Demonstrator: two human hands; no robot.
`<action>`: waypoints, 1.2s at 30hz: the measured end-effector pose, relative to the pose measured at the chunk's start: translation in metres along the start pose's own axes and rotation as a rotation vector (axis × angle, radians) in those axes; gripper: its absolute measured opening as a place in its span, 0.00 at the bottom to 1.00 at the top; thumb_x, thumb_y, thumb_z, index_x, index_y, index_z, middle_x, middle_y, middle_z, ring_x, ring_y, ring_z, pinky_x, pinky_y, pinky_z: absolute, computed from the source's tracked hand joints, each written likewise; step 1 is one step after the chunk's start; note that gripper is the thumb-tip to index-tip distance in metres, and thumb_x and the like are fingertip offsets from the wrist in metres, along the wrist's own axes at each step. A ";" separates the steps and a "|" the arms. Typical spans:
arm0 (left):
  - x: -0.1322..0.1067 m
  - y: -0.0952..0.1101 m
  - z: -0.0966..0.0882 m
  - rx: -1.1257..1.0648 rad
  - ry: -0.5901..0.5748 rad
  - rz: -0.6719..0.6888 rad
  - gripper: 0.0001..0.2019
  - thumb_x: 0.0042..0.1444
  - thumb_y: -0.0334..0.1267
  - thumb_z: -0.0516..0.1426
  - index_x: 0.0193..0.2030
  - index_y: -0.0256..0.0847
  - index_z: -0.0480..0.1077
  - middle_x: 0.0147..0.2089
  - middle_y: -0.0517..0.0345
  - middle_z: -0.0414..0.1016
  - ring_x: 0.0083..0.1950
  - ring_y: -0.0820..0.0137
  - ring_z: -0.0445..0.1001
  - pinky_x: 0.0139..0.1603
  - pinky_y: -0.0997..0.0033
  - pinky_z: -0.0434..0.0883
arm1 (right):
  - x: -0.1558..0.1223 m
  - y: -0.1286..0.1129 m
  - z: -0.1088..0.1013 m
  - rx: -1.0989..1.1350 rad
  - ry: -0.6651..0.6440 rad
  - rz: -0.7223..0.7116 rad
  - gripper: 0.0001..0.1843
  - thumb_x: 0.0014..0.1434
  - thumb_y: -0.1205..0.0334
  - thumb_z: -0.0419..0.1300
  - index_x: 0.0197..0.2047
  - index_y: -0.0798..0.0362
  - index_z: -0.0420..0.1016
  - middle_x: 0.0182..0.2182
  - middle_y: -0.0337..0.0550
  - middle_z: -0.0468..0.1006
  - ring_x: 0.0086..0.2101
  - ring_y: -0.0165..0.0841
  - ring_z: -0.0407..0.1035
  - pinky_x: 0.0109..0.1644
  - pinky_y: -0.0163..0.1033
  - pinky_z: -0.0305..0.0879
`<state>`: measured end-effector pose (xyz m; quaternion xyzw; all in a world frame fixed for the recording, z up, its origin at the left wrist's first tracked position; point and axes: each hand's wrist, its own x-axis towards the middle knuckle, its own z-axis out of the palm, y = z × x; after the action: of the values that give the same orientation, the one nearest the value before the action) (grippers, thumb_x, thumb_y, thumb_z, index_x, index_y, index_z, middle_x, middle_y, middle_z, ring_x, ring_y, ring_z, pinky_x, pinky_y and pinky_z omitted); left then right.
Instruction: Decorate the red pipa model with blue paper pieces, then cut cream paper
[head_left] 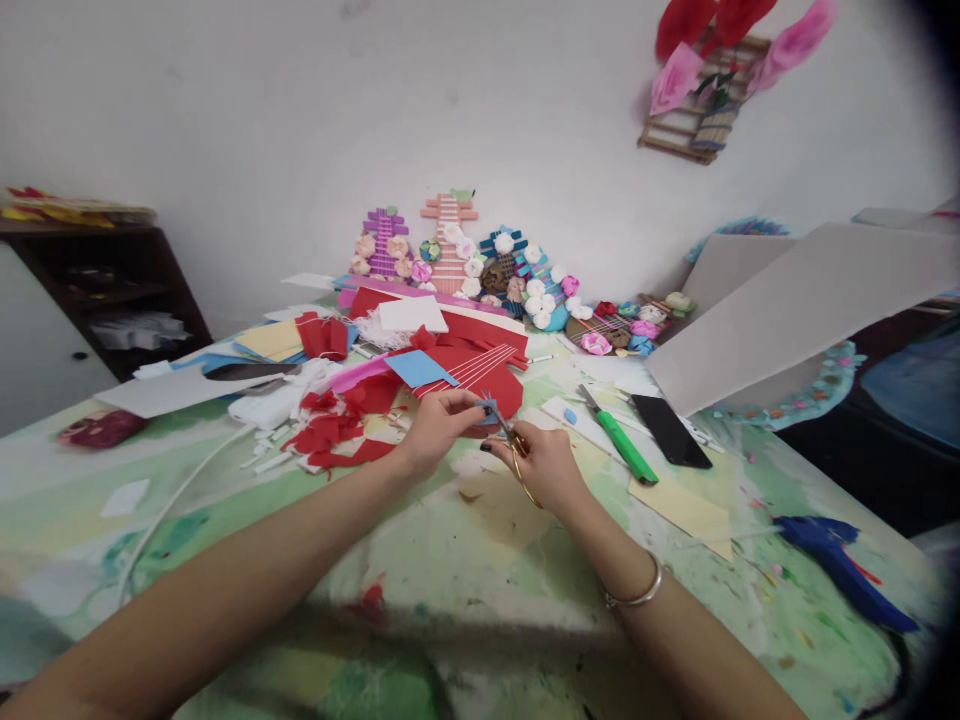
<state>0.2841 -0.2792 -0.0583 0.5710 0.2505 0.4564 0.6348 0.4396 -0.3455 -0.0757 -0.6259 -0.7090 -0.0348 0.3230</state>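
Over the middle of the table, my left hand (439,430) pinches a small piece of blue paper (487,407) between thumb and fingers. My right hand (546,462) is closed around gold-handled scissors (517,440), whose blades point up and left at the blue piece. Whether the blades are cutting into it is too small to tell. Just beyond my hands lies a red guitar-like cutout (480,368) with white strings across it. A larger blue sheet (420,370) rests partly on the red cutout.
Red scraps (330,425) are heaped at the left. To the right lie a green utility knife (626,447), a black phone (670,430) and a blue glue gun (844,570). Decorated instrument shapes (450,245) lean against the wall. A large grey board (802,300) slants at the right.
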 end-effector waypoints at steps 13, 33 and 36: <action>0.003 0.005 -0.004 0.081 -0.019 -0.005 0.07 0.42 0.37 0.64 0.26 0.36 0.75 0.29 0.57 0.77 0.31 0.67 0.78 0.38 0.65 0.77 | 0.000 0.002 0.000 -0.029 -0.011 0.003 0.21 0.56 0.43 0.59 0.26 0.53 0.70 0.18 0.39 0.71 0.21 0.29 0.62 0.28 0.33 0.49; 0.012 0.009 -0.020 0.157 -0.127 -0.075 0.07 0.39 0.36 0.65 0.25 0.36 0.76 0.27 0.56 0.77 0.31 0.67 0.77 0.36 0.68 0.77 | 0.000 0.007 -0.001 -0.087 -0.048 -0.008 0.23 0.56 0.40 0.58 0.27 0.53 0.71 0.19 0.39 0.71 0.21 0.29 0.62 0.28 0.33 0.49; 0.013 0.011 -0.022 0.167 -0.146 -0.092 0.06 0.38 0.36 0.65 0.25 0.37 0.76 0.27 0.56 0.78 0.31 0.67 0.77 0.36 0.68 0.77 | 0.000 0.007 -0.002 -0.089 -0.051 -0.022 0.23 0.57 0.40 0.57 0.27 0.53 0.71 0.19 0.40 0.71 0.21 0.29 0.62 0.28 0.33 0.49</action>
<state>0.2685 -0.2583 -0.0497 0.6413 0.2667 0.3616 0.6219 0.4467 -0.3451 -0.0769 -0.6323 -0.7218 -0.0538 0.2762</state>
